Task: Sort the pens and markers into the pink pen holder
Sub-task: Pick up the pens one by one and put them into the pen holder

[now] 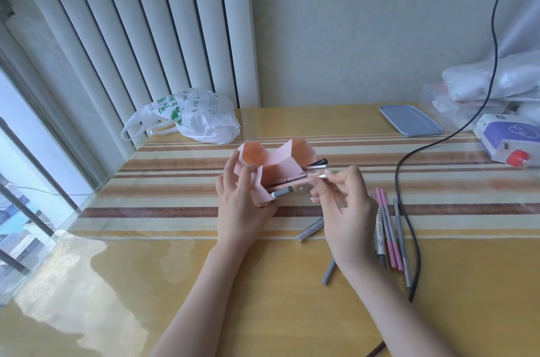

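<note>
pink pen holder (271, 172) is a light folded-paper thing with several open cells, sitting mid-table on the striped tablecloth (175, 190), tipped toward the camera; a few pens already lie in its near cells, incl a grey-capped marker (282, 192) poking out the front and a dark pen (317, 164) out the right side. Risk: holder looks flimsy and leaning, so pushing another pen in could fold a wall, tip it further or spill the pens already inside; the protruding ones could roll out if the left hand lets go. Pen being fed in sits near the cell edge and could catch on the paper rim or land in the wrong cell. Black cable (409, 225) runs right beside the loose pens, could snag the forearm or drag pens. Left hand (238, 198) cups holder's left wall, fingers partly curled, thumb on the front panel, steadying it. Right hand (342, 204) pinches a pink pen with silver tip (317, 176) between thumb and forefinger, other fingers loosely curled, tip at the holder's right cell. Still unsorted on table right of hand: two pink markers (388, 228), grey pens (401, 242), a glittery silver pen (311, 229), a grey pen (328, 272) partly under the wrist. Further off: white plastic bag (190, 120), grey lid (410, 120), tissue pack (507, 137)
</note>
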{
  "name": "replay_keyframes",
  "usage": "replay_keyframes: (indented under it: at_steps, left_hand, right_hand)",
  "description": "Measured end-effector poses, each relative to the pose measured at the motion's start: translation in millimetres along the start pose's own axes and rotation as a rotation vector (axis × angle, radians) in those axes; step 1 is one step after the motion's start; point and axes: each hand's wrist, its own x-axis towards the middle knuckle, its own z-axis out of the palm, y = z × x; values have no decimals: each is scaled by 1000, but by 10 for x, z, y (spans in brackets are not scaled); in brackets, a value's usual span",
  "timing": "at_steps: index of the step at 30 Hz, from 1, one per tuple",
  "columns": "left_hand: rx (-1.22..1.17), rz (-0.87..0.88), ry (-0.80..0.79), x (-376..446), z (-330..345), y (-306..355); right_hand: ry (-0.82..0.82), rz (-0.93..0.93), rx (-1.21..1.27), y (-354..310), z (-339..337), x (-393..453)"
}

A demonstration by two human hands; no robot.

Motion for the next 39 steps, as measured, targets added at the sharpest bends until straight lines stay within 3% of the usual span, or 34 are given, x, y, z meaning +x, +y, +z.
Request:
replay_keyframes:
  at_steps: [10, 14, 21, 23, 26, 29, 39]
  left_hand:
    - [2, -2, 6, 2, 15, 0]
    - [-3, -16, 12, 7, 8, -6]
    - [-45, -64, 22, 3, -2, -4]
    - [-68, -110, 24, 5, -3, -1]
    - [-94, -145, 36, 13, -1, -17]
    - [-126, -190, 32, 16, -8, -19]
    - [-123, -197, 29, 14, -12, -12]
  right_hand:
    - [-191, -66, -184, 75, 52, -12]
    - [-211, 21, -240, 90, 1, 33]
    - [-123, 270, -74, 107, -113, 138]
    - [-260, 306, -184, 135, -206, 178]
    - [-728, 340, -428, 169, -295, 195]
    - [-997, 396, -560, 91, -325, 197]
    - [-1081, 609, -377, 112, -438, 223]
